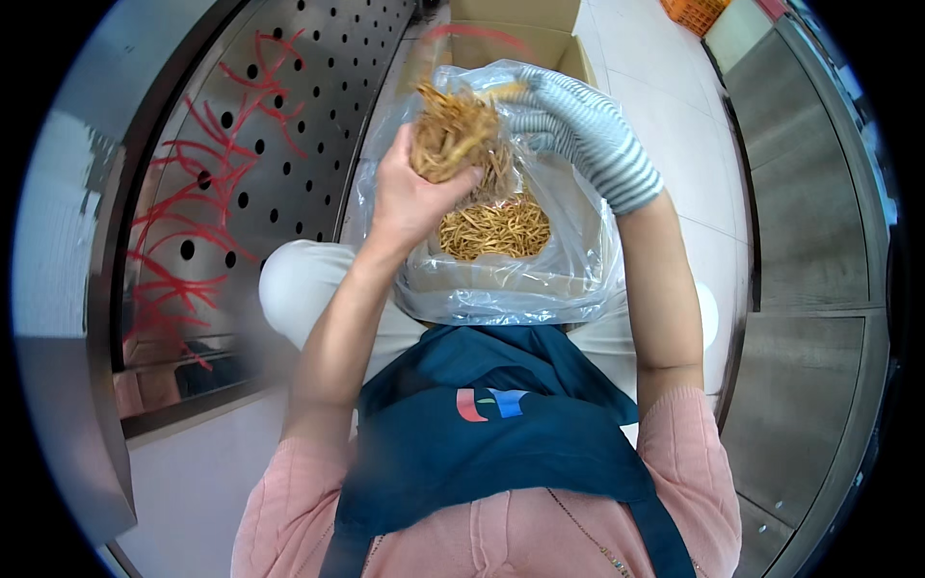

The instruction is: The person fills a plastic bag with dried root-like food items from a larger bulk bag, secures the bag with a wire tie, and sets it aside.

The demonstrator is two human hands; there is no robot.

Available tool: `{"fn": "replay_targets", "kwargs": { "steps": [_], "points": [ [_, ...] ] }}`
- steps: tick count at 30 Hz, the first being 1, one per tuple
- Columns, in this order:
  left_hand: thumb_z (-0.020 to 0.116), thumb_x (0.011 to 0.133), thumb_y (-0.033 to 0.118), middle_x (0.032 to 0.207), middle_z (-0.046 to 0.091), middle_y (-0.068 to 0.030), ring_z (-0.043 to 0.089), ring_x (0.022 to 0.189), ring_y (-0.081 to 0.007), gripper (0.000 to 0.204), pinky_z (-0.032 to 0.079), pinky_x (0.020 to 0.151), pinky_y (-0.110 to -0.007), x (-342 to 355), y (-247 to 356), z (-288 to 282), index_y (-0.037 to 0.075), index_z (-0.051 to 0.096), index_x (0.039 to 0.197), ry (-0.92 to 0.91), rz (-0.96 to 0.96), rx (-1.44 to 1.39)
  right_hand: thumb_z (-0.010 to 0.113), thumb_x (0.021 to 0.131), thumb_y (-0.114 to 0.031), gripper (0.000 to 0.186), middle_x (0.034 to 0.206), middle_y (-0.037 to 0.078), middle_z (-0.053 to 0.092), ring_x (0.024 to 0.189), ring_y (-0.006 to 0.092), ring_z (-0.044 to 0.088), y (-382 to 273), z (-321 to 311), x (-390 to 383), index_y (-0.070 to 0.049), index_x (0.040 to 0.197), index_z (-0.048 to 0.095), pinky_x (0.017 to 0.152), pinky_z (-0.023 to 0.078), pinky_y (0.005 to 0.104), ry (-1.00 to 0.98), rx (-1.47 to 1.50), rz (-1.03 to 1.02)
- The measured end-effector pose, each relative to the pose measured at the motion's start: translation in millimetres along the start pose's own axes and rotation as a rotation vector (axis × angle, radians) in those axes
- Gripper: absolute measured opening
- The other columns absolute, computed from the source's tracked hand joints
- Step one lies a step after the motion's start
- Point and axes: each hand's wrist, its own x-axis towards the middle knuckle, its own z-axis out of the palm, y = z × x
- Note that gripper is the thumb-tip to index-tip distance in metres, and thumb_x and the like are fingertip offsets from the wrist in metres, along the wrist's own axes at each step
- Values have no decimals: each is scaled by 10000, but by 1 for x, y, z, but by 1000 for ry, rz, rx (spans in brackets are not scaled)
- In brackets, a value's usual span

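Note:
My bare left hand (424, 191) grips a bundle of thin golden-brown dried strips (451, 135), raised over an opened carton. My right hand (588, 135), in a grey-and-white striped glove, reaches in just right of the bundle. Its fingers are blurred by motion, and a yellowish strip (508, 91) shows at their tips; whether they hold it is unclear. Below both hands, more of the same strips (496, 229) lie inside a clear plastic bag (506, 303) that lines the carton (515, 48) and spreads over its near edge.
On the left, several red ties (178, 279) lie against a perforated metal panel (318, 125). Grey metal cabinets (809, 173) line the right side beyond the tiled floor (665, 87). An orange basket (694, 13) stands at the far right. My knees flank the carton.

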Motion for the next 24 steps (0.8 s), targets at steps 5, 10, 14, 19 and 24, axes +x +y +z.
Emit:
{"fn": "replay_targets", "kwargs": {
  "steps": [5, 10, 14, 19, 24],
  "points": [
    [779, 706, 82, 1029, 640, -89, 622, 910, -158, 576, 496, 838, -294, -30, 64, -37, -44, 490, 1187, -67, -170, -265, 798, 673, -275, 830, 1253, 160, 530, 1181, 271, 507, 10, 35, -24, 18, 1338, 397, 985, 426, 368, -239, -476, -182],
    [833, 657, 87, 1089, 597, -101, 589, 972, -144, 640, 484, 857, -284, -86, 85, -69, -40, 456, 1160, -31, -148, -206, 792, 691, -208, 598, 1024, 111, 657, 951, 183, 614, 53, 98, -63, 3, 1190, 537, 862, 493, 325, -370, -212, 62],
    [808, 696, 82, 1030, 600, -81, 588, 955, -135, 536, 476, 848, -272, -135, 84, -75, -18, 465, 1096, 18, -277, -109, 807, 672, -171, 621, 1068, 105, 641, 991, 175, 597, 87, 135, -85, 15, 1196, 529, 889, 476, 316, -427, -49, 29],
    [723, 800, 143, 1116, 560, -100, 551, 1015, -146, 495, 440, 894, -286, -160, 76, -91, -16, 455, 1184, 6, -429, -192, 825, 659, -244, 733, 1116, 119, 622, 1043, 208, 582, 103, 149, -96, 21, 1248, 478, 938, 450, 326, -492, -5, 118],
    [728, 781, 192, 1111, 556, -82, 525, 986, -151, 391, 397, 863, -285, -141, 102, -112, 19, 572, 1095, 395, 191, 461, 822, 657, -254, 764, 1160, 132, 599, 1087, 218, 562, 118, 156, -99, 26, 1267, 457, 963, 434, 330, -430, -32, 171]
  ]
}}
